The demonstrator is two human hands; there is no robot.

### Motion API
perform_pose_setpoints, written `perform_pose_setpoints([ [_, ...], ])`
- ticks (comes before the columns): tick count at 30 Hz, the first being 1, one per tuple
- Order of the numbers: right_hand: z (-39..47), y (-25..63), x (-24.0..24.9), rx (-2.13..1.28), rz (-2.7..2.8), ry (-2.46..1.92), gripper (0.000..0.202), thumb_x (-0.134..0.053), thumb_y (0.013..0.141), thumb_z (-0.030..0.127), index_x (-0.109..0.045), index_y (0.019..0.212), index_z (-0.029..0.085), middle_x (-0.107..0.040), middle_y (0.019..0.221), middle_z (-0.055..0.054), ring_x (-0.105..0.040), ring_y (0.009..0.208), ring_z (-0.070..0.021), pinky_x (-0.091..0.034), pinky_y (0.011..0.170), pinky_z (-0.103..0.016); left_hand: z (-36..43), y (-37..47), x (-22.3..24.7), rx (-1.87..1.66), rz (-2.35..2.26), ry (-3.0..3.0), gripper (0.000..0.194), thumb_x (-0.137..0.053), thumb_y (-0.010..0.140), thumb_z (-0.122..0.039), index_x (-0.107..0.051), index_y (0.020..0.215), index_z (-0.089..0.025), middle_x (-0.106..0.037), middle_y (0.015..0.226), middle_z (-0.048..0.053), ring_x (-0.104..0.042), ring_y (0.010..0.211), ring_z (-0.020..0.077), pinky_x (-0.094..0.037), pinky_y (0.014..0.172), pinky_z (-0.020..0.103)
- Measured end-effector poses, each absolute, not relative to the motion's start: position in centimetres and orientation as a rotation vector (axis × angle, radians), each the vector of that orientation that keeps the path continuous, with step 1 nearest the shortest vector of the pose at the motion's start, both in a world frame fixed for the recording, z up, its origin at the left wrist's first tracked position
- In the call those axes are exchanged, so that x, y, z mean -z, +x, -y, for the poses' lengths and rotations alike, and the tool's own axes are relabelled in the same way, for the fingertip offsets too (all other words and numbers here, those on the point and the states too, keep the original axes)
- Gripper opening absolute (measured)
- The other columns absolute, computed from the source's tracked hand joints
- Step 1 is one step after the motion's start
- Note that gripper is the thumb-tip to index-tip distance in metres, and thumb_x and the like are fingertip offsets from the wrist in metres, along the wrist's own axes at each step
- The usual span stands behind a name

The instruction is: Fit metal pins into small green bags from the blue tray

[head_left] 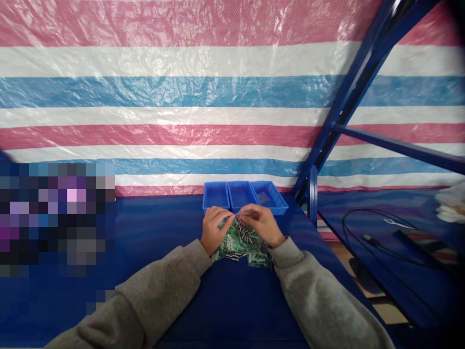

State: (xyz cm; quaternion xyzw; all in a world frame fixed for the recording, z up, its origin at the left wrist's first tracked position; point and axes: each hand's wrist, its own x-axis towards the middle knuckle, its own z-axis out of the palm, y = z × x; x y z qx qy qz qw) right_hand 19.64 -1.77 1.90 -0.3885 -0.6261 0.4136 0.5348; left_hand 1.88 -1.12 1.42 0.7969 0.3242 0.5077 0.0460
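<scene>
My left hand [217, 228] and my right hand [262, 224] meet above a pile of small parts, fingertips almost touching. Both are closed in a pinch, thumb against fingers. A small greyish bit shows between the fingertips, too small to name. Under and between the hands lie thin silvery metal pieces [246, 233], perhaps screws or pins. Around them are crinkled clear-green plastic packets [231, 242] with pale pieces in them. More loose metal pieces [234, 257] lie at the pile's near edge.
Behind my hands stand three blue trays, the left [216, 195], middle [240, 194] and right [274, 203]; the right one holds a small clear packet [263, 197]. A blue metal frame [336, 111] rises at right. A black cable [381, 259] lies on the neighbouring table. The left side is pixelated.
</scene>
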Motion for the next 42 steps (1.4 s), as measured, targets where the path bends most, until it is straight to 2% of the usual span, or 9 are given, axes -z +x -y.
perform_pose_setpoints([
  [10, 1.8, 19.3, -1.5, -0.967, 1.544, -1.006, 0.018, -0.069, 0.069, 0.031, -0.068, 0.077, 0.015, -0.069, 0.073, -0.005, -0.064, 0.069, -0.0181, -0.051, 0.069, -0.031, 1.1, 1.8, -1.3, -1.547, -0.943, 2.431, 0.010, -0.057, 0.083, -0.025, -0.063, 0.087, -0.019, -0.064, 0.085, 0.005, -0.057, 0.083, 0.0177, -0.042, 0.077, 0.033],
  [14, 2.4, 19.3, -2.4, -0.689, 1.690, -1.031, 0.017, -0.062, 0.077, 0.031, -0.069, 0.087, 0.018, -0.066, 0.090, -0.006, -0.061, 0.082, -0.0181, -0.049, 0.071, -0.029, 1.2, 1.8, -1.3, -1.578, -1.017, 2.380, 0.009, -0.054, 0.085, -0.023, -0.061, 0.084, -0.018, -0.063, 0.084, 0.005, -0.057, 0.082, 0.0173, -0.042, 0.078, 0.033],
  [18, 2.7, 19.3, -2.9, -0.525, 1.744, -1.072, 0.021, -0.059, 0.080, 0.035, -0.071, 0.083, 0.018, -0.062, 0.075, -0.005, -0.057, 0.066, -0.0148, -0.046, 0.060, -0.026, 1.3, 1.8, -1.4, -1.584, -1.045, 2.343, 0.008, -0.053, 0.085, -0.023, -0.060, 0.085, -0.018, -0.062, 0.084, 0.005, -0.056, 0.084, 0.0177, -0.042, 0.079, 0.033],
  [22, 2.1, 19.6, -2.5, -0.802, 1.504, -1.109, 0.029, -0.061, 0.077, 0.043, -0.066, 0.072, 0.016, -0.055, 0.052, 0.001, -0.049, 0.045, -0.0115, -0.040, 0.046, -0.024, 1.2, 1.9, -1.3, -1.660, -1.076, 2.251, 0.010, -0.052, 0.085, -0.023, -0.057, 0.092, -0.018, -0.061, 0.088, 0.006, -0.056, 0.087, 0.0179, -0.044, 0.081, 0.033],
  [25, 1.4, 20.5, -2.1, -1.022, 1.140, -1.079, 0.031, -0.066, 0.071, 0.045, -0.061, 0.066, 0.015, -0.057, 0.053, 0.000, -0.052, 0.042, -0.0121, -0.043, 0.043, -0.025, 1.1, 1.9, -1.1, -1.672, -1.082, 2.229, 0.011, -0.050, 0.086, -0.022, -0.056, 0.094, -0.018, -0.060, 0.090, 0.007, -0.057, 0.088, 0.0177, -0.045, 0.081, 0.032],
  [29, 0.6, 22.1, -1.9, -1.085, 0.692, -1.069, 0.026, -0.074, 0.063, 0.037, -0.059, 0.068, 0.016, -0.061, 0.057, -0.002, -0.057, 0.045, -0.0139, -0.051, 0.046, -0.028, 1.1, 1.9, -1.1, -1.648, -1.065, 2.267, 0.009, -0.049, 0.086, -0.020, -0.057, 0.090, -0.018, -0.061, 0.089, 0.007, -0.056, 0.090, 0.0184, -0.044, 0.082, 0.034],
  [33, 0.4, 22.9, -1.9, -1.107, 0.605, -0.953, 0.023, -0.073, 0.064, 0.031, -0.058, 0.076, 0.017, -0.068, 0.076, -0.007, -0.067, 0.068, -0.0198, -0.057, 0.063, -0.034, 1.0, 1.8, -1.1, -1.664, -1.045, 2.267, 0.009, -0.048, 0.086, -0.019, -0.056, 0.089, -0.018, -0.060, 0.088, 0.007, -0.056, 0.088, 0.0182, -0.044, 0.081, 0.033],
  [38, 0.4, 22.8, -2.0, -0.939, 0.849, -1.097, 0.033, -0.070, 0.066, 0.029, -0.058, 0.095, 0.018, -0.067, 0.079, -0.005, -0.065, 0.066, -0.0195, -0.054, 0.057, -0.033, 1.0, 1.7, -1.0, -1.669, -1.021, 2.253, 0.010, -0.045, 0.087, -0.017, -0.052, 0.080, -0.017, -0.059, 0.085, 0.006, -0.055, 0.084, 0.0163, -0.043, 0.079, 0.032],
  [42, 0.9, 22.0, -2.1, -0.471, 1.527, -1.271, 0.017, -0.065, 0.072, 0.032, -0.067, 0.079, 0.017, -0.059, 0.067, -0.003, -0.056, 0.063, -0.0164, -0.046, 0.060, -0.029, 1.0, 1.6, -0.9, -1.615, -1.047, 2.293, 0.016, -0.043, 0.087, -0.016, -0.052, 0.073, -0.017, -0.059, 0.087, 0.006, -0.054, 0.086, 0.0162, -0.042, 0.079, 0.032],
])
